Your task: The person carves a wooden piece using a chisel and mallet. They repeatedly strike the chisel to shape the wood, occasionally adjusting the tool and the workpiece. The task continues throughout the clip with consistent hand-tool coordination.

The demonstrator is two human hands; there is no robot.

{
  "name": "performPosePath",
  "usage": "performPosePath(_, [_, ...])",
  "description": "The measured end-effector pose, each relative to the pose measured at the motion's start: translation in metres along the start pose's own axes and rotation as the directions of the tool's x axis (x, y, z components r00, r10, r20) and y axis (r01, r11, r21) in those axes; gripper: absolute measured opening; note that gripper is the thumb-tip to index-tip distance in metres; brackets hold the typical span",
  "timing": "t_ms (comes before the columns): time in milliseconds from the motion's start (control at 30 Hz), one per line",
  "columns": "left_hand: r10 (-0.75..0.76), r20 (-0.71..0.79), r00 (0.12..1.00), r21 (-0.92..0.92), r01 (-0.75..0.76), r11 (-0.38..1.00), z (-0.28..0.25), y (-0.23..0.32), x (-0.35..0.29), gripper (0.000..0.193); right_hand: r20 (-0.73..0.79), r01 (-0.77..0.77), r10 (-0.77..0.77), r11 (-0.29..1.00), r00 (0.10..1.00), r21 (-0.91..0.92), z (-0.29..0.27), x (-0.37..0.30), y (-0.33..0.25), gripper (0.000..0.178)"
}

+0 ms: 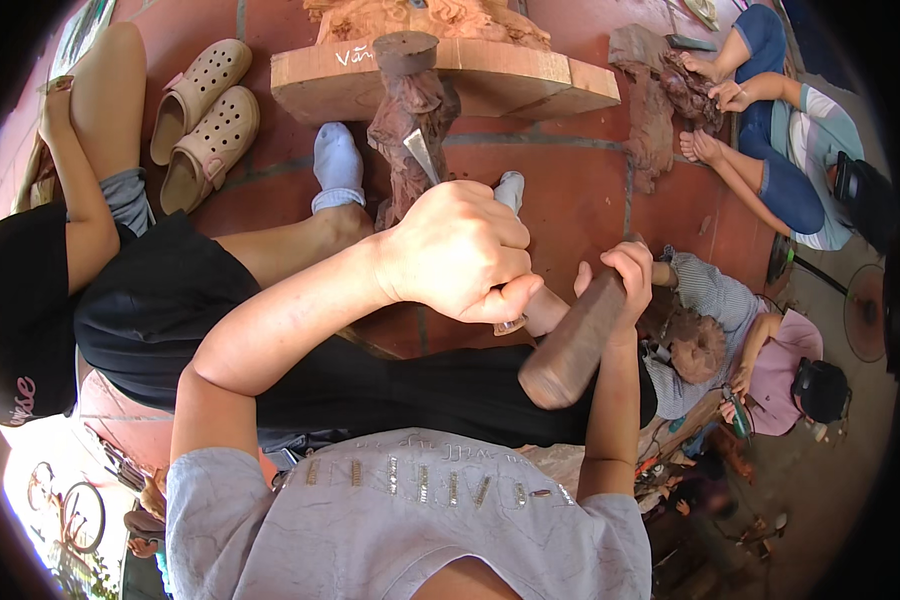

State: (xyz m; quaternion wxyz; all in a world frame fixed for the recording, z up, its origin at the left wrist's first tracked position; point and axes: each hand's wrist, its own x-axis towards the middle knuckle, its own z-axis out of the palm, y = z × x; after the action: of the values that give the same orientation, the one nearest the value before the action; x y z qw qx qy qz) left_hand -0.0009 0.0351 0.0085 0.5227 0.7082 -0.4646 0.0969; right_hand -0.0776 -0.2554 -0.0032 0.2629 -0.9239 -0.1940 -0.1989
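Note:
My left hand [460, 245] is closed in a fist round a chisel. The chisel's flat metal blade [422, 156] sticks out beyond the fist, against or just in front of a dark wood carving [410, 108]. Below my little finger shows the butt of its handle [510, 326]. My right hand [627, 285] grips a brown wooden mallet [575, 345], slightly blurred, whose thick end points down to the left near the chisel's butt. The carving stands upright between my feet, with a flat round top. Its lower part is partly hidden by my left hand.
Beyond the carving lies a thick wooden slab [530, 80] bearing an orange-brown carved piece. Beige clogs [210, 150] rest on the red tile floor at the left, near a seated person [30, 300]. Other people work at the right, one beside a dark wood piece [650, 110]. A fan [865, 312] stands farther right.

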Motion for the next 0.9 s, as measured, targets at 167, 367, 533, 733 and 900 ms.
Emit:
performPosePath(167, [0.017, -0.045, 0.999, -0.003, -0.017, 1.0, 0.001, -0.005, -0.004, 0.03, 0.05, -0.007, 0.013, 0.992, 0.999, -0.128, -0.002, 0.007, -0.007, 0.039])
performPosePath(367, [0.018, -0.081, 0.997, -0.036, -0.021, 0.999, -0.005, 0.001, -0.001, 0.032, -0.009, 0.033, -0.033, 0.999, 0.999, 0.01, 0.001, 0.0, 0.001, 0.04])
performPosePath(533, [0.02, -0.061, 0.998, -0.017, -0.021, 1.0, -0.002, 0.012, 0.004, 0.033, 0.033, 0.027, -0.024, 0.995, 0.999, -0.097, -0.003, 0.006, -0.004, 0.04])
performPosePath(733, [0.007, -0.023, 1.0, 0.017, -0.007, 1.0, -0.002, 0.003, 0.002, 0.034, 0.002, 0.001, -0.001, 0.999, 1.0, -0.041, -0.003, 0.009, -0.006, 0.039])
performPosePath(900, [-0.004, -0.044, 0.999, -0.009, 0.004, 1.0, -0.006, 0.002, 0.002, 0.034, -0.047, 0.027, -0.023, 0.996, 0.999, 0.089, 0.002, 0.01, -0.007, 0.039])
